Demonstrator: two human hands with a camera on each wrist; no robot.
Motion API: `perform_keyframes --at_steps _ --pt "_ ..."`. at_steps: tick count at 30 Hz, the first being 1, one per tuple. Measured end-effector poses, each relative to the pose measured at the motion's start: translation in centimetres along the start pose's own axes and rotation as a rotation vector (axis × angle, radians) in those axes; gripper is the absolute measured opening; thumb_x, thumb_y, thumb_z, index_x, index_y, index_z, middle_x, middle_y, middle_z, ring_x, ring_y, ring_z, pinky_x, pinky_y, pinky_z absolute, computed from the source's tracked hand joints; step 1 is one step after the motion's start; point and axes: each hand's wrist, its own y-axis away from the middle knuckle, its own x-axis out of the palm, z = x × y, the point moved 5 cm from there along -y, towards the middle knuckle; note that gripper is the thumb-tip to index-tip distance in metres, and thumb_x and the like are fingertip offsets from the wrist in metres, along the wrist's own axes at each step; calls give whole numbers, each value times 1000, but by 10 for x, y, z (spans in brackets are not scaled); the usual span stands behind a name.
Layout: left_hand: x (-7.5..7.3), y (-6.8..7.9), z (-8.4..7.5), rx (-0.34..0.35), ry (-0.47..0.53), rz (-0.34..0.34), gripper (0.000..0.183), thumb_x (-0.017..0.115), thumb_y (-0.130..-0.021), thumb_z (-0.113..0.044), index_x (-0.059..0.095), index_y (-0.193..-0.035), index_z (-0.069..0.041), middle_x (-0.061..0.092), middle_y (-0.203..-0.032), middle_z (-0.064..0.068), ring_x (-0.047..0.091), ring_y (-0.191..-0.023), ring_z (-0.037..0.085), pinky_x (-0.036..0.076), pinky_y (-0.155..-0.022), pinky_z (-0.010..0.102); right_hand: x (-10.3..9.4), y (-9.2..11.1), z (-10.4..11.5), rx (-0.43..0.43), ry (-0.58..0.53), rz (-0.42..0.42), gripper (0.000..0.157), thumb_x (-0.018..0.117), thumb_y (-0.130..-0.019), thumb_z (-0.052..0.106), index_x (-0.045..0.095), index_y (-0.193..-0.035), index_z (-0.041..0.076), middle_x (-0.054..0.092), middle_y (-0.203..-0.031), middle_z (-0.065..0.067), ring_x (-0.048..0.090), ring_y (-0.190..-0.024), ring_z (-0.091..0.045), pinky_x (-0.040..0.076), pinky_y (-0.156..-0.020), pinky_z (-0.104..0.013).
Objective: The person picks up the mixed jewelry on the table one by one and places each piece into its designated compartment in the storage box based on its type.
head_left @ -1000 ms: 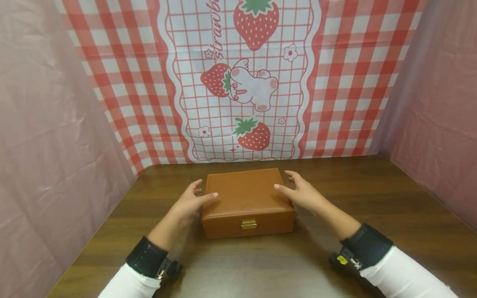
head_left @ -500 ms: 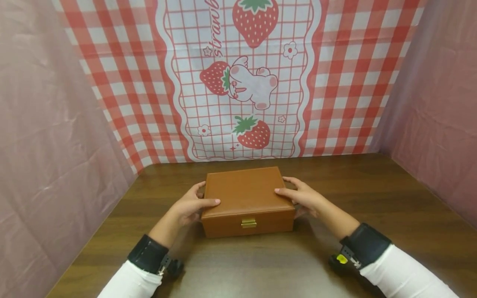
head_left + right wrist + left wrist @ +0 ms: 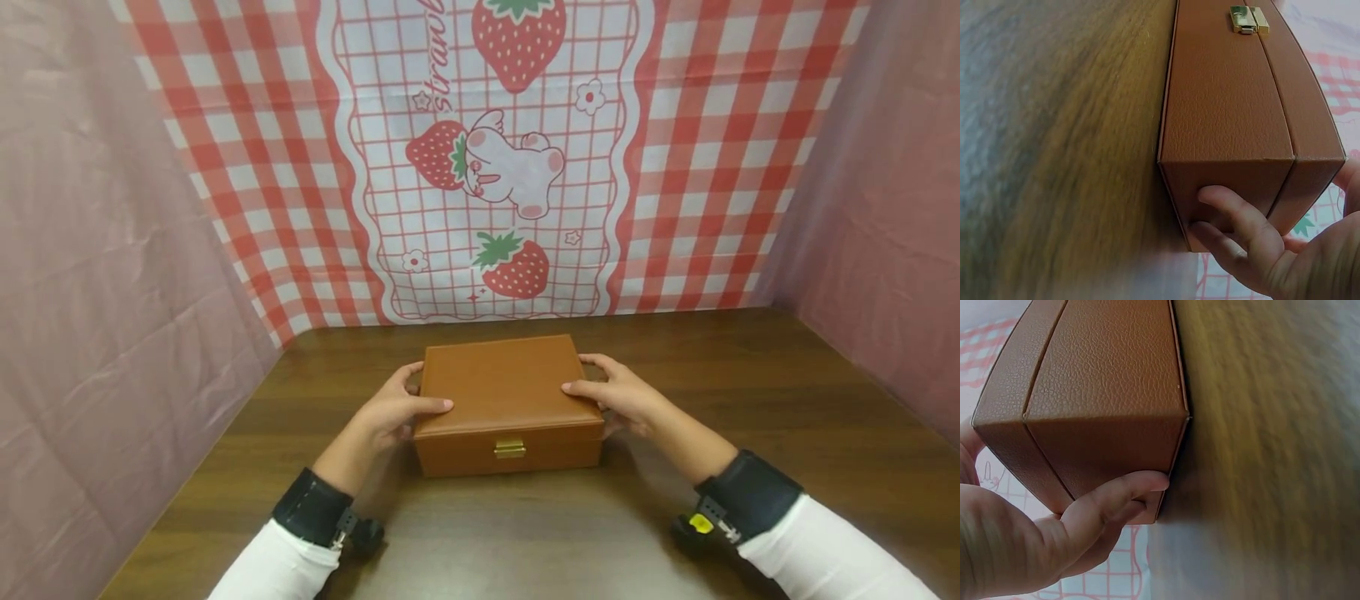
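A brown leather-look box (image 3: 506, 387) rests on the wooden table, its lid down and a gold clasp (image 3: 510, 449) on the front. My left hand (image 3: 393, 408) grips its left side, with the thumb on top of the lid. On the opposite side, my right hand (image 3: 628, 402) holds the box the same way, thumb over the lid edge. In the left wrist view, fingers (image 3: 1116, 499) press against the end wall below the lid seam. Fingers (image 3: 1238, 215) also touch the end wall in the right wrist view. The inside of the box is hidden.
The dark wooden table (image 3: 480, 533) extends around the box. Behind it hangs a red-and-white checked cloth (image 3: 697, 175) with strawberry prints. Pinkish curtains (image 3: 112, 275) close off both sides. Each wrist wears a black strap (image 3: 312, 507) with a small camera.
Both hands have come in from just beside the box and now grip its two sides. The lid stays down. The whole view has shifted slightly.
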Motion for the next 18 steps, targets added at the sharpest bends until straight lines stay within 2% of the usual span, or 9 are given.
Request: perform_keyframes --at_steps 6,18 --pt "12 -7 -5 17 2 12 95 81 -77 -8 24 -153 -15 44 -134 22 55 -105 31 53 -70 39 -12 5 -2 2 18 -27 84 68 -90 27 17 -154 9 39 -133 -33 62 -93 -34 57 -66 -52" --pt "36 -20 -8 37 -12 44 94 81 -75 -7 28 -152 -16 46 -133 21 53 -109 34 54 -72 45 -33 15 -5 -5 41 -62 85 67 -91 27 14 -154 6 43 -130 -34 64 -86 -30 57 -65 -50"
